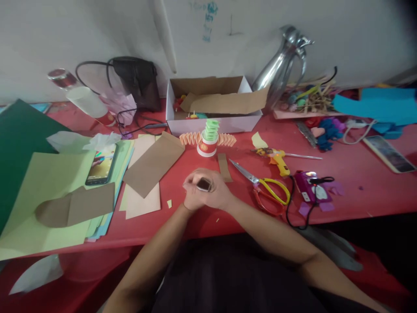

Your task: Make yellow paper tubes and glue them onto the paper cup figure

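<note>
Apparently, this is a holding step: the left hand (193, 194) and the right hand (222, 191) are curled together around a small dark-faced piece (204, 184), its kind unclear. Just beyond them stands the red-and-white paper cup (207, 149). Reaching it would call for parting the hands.

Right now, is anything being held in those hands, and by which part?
Yes: a small rectangular item, between the left hand and right hand. They seem to close around its sides, leaving one dark face showing; what it is cannot be told.
</note>
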`<state>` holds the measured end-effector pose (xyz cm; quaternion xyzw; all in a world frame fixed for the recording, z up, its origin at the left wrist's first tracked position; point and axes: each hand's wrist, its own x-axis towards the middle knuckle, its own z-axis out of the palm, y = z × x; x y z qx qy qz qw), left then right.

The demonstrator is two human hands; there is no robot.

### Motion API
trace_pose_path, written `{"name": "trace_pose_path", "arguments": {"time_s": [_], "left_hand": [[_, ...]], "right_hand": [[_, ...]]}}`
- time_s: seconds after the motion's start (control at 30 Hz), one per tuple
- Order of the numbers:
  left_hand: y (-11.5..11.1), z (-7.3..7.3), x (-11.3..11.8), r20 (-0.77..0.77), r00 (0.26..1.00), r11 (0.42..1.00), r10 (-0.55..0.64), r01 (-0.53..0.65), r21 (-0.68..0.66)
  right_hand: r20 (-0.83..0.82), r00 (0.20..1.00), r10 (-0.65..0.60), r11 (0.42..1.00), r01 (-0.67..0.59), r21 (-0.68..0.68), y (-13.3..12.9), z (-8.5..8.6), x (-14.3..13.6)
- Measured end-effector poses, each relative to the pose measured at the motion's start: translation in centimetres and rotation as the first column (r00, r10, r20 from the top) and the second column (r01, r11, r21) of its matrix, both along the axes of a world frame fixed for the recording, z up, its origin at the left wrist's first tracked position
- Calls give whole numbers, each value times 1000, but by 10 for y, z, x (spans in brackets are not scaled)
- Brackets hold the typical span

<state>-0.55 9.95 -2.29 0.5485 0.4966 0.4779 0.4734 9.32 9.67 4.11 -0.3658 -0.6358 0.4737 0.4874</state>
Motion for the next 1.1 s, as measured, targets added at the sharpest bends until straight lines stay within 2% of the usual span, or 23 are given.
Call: {"name": "trace_pose_path", "arguments": {"time_s": [0.07,0.2,0.27,0.33,0.4,0.47,0.53,0.6,0.77,0.87,1.0,1.1], "left_hand": [[3,6,-2,3,998,998,-68,68,-10],[12,24,-10,8,972,972,-235,235,-32],[13,32,-17,60,943,942,-327,330,-54],[10,38,-26,188,911,916,-366,389,-100],[6,40,-35,315,902,928,-296,349,-127],[3,42,-42,379,909,954,-176,252,-162],[2,44,-46,392,917,961,-70,167,-219],[1,46,-48,392,920,952,-5,124,-278],[-7,50,-46,419,908,930,1,153,-334],[-15,49,-44,438,898,954,-33,159,-255],[-23,44,-44,280,960,993,1,31,-112],[-26,43,-43,208,978,997,7,9,-76]], "right_hand": [[-34,998,-44,997,42,-65,0,-3,0],[-4,999,-40,990,39,-134,6,-6,16],[37,996,-76,986,81,-148,7,-6,26],[33,988,-152,964,155,-214,5,-8,32],[-25,977,-211,927,192,-322,1,-11,34],[-147,968,-205,904,130,-408,-3,-15,34],[-287,942,-175,908,41,-417,-7,-19,32],[-356,920,-163,925,16,-381,-10,-21,32],[-252,935,-252,918,149,-367,-11,-25,33],[-160,951,-265,910,192,-366,-12,-28,34],[-88,951,-298,914,258,-314,-15,-32,32],[-110,948,-300,910,249,-332,-18,-31,30]]}}
